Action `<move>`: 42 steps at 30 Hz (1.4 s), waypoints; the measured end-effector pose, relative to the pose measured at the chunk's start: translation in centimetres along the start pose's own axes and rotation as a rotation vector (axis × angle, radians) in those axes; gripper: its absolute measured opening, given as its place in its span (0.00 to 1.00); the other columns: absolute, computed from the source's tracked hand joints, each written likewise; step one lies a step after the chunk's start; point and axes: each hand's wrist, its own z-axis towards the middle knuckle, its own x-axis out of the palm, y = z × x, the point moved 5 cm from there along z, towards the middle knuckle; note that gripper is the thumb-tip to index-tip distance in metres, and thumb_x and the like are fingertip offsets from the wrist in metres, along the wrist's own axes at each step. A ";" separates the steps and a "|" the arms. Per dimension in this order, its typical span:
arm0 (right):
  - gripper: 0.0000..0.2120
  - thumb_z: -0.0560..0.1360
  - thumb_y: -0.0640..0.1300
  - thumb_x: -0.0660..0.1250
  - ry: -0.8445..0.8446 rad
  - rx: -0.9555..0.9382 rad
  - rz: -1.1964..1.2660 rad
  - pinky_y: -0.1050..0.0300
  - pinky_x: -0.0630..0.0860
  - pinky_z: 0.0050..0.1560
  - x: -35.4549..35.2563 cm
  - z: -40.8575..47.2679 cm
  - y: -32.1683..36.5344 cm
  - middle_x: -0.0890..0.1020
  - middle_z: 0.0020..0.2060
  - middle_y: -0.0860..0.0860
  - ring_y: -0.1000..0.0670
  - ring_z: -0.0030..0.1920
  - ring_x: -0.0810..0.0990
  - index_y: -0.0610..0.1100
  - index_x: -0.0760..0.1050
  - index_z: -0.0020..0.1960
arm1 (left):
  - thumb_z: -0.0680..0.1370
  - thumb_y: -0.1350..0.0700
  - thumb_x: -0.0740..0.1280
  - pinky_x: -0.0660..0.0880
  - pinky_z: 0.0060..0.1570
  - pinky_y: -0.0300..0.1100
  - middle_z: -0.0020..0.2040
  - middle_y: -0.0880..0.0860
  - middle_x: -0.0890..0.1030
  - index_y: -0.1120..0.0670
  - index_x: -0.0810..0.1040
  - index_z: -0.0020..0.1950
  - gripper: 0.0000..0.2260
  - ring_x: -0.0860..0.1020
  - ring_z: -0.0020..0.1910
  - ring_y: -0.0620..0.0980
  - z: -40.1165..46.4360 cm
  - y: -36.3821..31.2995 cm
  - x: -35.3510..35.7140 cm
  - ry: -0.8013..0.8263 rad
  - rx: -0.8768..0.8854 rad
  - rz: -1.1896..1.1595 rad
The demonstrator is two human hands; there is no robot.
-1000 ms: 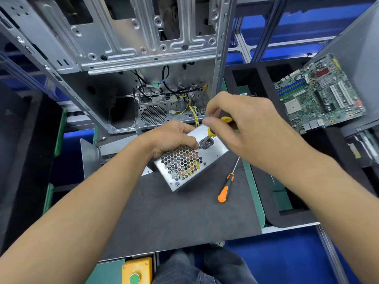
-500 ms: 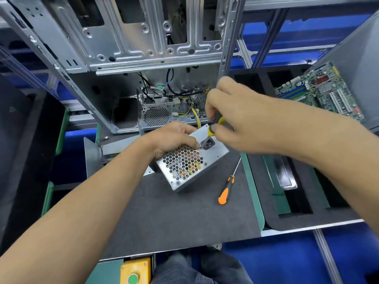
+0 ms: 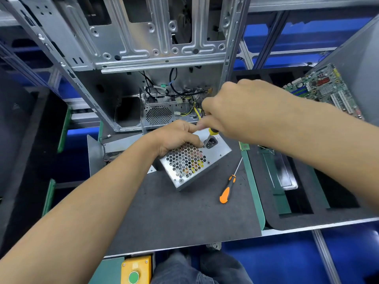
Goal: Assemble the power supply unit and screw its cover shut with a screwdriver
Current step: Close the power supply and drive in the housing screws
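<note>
The silver power supply unit (image 3: 194,160) lies tilted on the grey mat (image 3: 174,212), its honeycomb grille and black power socket facing up. My left hand (image 3: 176,138) grips its upper left edge, fingers curled over the grille. My right hand (image 3: 231,111) holds a yellow-and-black screwdriver (image 3: 212,132) upright, with its shaft pointing down at the unit's face beside the socket. The tip is hidden between my fingers.
A second, orange-handled screwdriver (image 3: 227,189) lies on the mat right of the unit. An open computer case (image 3: 160,54) stands behind. A motherboard (image 3: 324,89) leans at the far right, above black foam trays (image 3: 307,201). A yellow button box (image 3: 135,269) sits at the near edge.
My right hand has shifted a little to the right and turned on the screwdriver handle. The left hand and the unit have stayed in place.
</note>
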 end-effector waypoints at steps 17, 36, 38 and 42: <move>0.05 0.79 0.45 0.63 0.108 -0.034 0.119 0.45 0.76 0.48 0.2 -0.2 -0.3 0.70 0.51 0.48 0.42 0.49 0.76 0.49 0.72 0.55 | 0.73 0.69 0.71 0.75 0.38 0.42 0.36 0.56 0.83 0.59 0.85 0.48 0.08 0.79 0.31 0.49 0.4 0.0 -0.1 0.010 -0.032 0.042; 0.12 0.78 0.52 0.66 0.094 -0.013 0.235 0.46 0.74 0.43 0.5 -1.0 0.2 0.67 0.48 0.50 0.45 0.41 0.70 0.47 0.68 0.55 | 0.70 0.67 0.72 0.76 0.42 0.44 0.41 0.60 0.82 0.56 0.86 0.45 0.08 0.79 0.35 0.53 0.1 -0.1 0.0 0.009 -0.019 0.015; 0.11 0.77 0.47 0.67 0.101 -0.075 0.177 0.47 0.75 0.47 0.1 -0.6 0.1 0.66 0.51 0.51 0.44 0.47 0.75 0.49 0.70 0.58 | 0.67 0.64 0.73 0.78 0.38 0.41 0.40 0.58 0.84 0.60 0.85 0.48 0.11 0.80 0.32 0.51 0.1 0.0 0.1 0.019 -0.046 -0.002; 0.13 0.82 0.48 0.61 0.004 0.003 -0.034 0.51 0.70 0.39 -0.4 0.1 0.5 0.61 0.35 0.49 0.43 0.38 0.73 0.46 0.62 0.41 | 0.66 0.64 0.72 0.76 0.36 0.39 0.35 0.53 0.84 0.54 0.86 0.39 0.07 0.80 0.31 0.48 0.0 -0.2 0.1 0.010 -0.005 0.033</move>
